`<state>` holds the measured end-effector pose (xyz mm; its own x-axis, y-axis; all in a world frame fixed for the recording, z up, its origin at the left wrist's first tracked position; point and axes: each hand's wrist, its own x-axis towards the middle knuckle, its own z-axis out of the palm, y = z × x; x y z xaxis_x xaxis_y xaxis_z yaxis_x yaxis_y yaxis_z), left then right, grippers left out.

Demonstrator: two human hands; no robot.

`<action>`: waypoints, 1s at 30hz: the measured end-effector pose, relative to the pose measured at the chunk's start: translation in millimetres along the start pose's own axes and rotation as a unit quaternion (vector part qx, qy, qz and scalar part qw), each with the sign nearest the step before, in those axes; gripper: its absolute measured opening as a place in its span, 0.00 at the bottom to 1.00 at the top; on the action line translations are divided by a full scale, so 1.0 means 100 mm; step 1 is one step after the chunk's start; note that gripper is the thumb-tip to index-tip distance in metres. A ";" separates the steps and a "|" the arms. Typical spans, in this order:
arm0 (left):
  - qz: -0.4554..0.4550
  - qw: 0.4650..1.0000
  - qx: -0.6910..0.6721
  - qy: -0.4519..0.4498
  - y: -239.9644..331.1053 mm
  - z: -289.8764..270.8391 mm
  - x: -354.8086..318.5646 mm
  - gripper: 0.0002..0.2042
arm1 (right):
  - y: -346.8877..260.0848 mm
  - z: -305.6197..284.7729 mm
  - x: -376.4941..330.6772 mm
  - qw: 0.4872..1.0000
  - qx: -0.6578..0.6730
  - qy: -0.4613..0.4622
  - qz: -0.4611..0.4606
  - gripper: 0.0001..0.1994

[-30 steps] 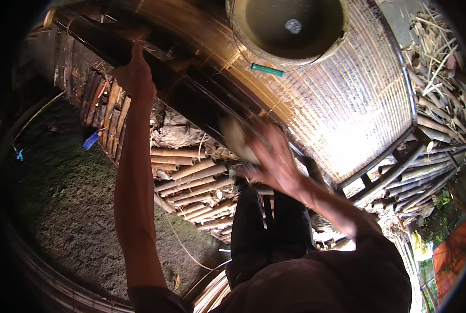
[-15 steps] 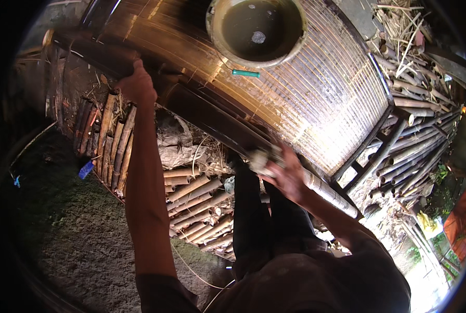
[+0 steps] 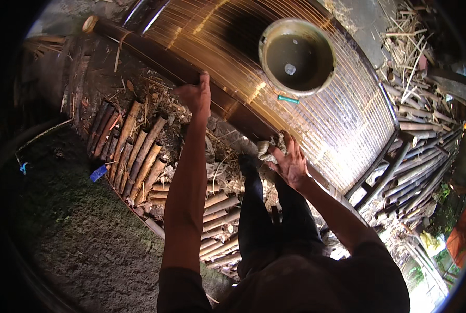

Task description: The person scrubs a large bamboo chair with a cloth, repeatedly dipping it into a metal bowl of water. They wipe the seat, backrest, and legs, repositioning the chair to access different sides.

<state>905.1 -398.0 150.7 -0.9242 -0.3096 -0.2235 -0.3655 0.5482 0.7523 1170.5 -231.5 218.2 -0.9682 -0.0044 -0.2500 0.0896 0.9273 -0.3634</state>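
Observation:
A thick dark bamboo pole (image 3: 149, 53) runs slantwise along the near edge of a slatted bamboo bench (image 3: 342, 135). My left hand (image 3: 195, 98) is closed on the pole about midway, thumb upward. Lower down the same pole, my right hand (image 3: 292, 166) presses a crumpled, pale wet-looking rag (image 3: 266, 149) against it. Part of the rag is hidden under the fingers. On the slats beyond my right hand stands a round bucket (image 3: 268, 73) of murky water. Beside it lies a small green handle-like piece (image 3: 288, 99).
Cut bamboo lengths (image 3: 134, 151) lie in rows on the ground below the bench, with a blue scrap (image 3: 98, 173) beside them. More bamboo poles (image 3: 415, 167) are stacked at the right. Loose bamboo strips (image 3: 413, 41) pile up at the far right.
The view has shifted, so the bench and bucket appear further right and lower. My right hand with the rag has slid up the pole, closer to my left hand.

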 end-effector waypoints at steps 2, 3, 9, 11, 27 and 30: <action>-0.017 0.998 -0.057 -0.025 -0.06 0.00 0.07 0.43 | -0.25 -0.03 0.47 0.999 0.029 -0.024 -0.015 0.29; -0.027 0.992 -0.081 -0.098 0.00 0.02 0.10 0.41 | -0.37 -0.05 0.87 0.999 0.039 -0.035 -0.015 0.29; -0.156 0.944 -0.032 -0.289 -0.16 -0.19 0.48 0.36 | -0.64 0.11 1.47 0.999 0.036 0.022 -0.006 0.21; -0.139 0.915 -0.026 -0.379 -0.08 -0.29 0.46 0.50 | -0.27 0.10 0.55 0.998 0.017 -0.021 0.049 0.26; -0.191 0.952 0.010 -0.239 -0.33 -0.25 0.99 0.52 | 0.52 0.31 -1.59 0.944 -0.004 0.179 0.278 0.17; -0.174 0.964 0.004 -0.202 -0.43 0.01 0.65 0.53 | 1.42 0.67 -2.99 0.902 -0.067 0.141 0.403 0.18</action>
<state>860.9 -440.9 103.9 -0.7130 -0.1490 -0.6851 -0.6602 0.4716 0.5845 1487.9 -123.9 181.4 -0.6244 0.7685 -0.1396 0.7795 0.6245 -0.0487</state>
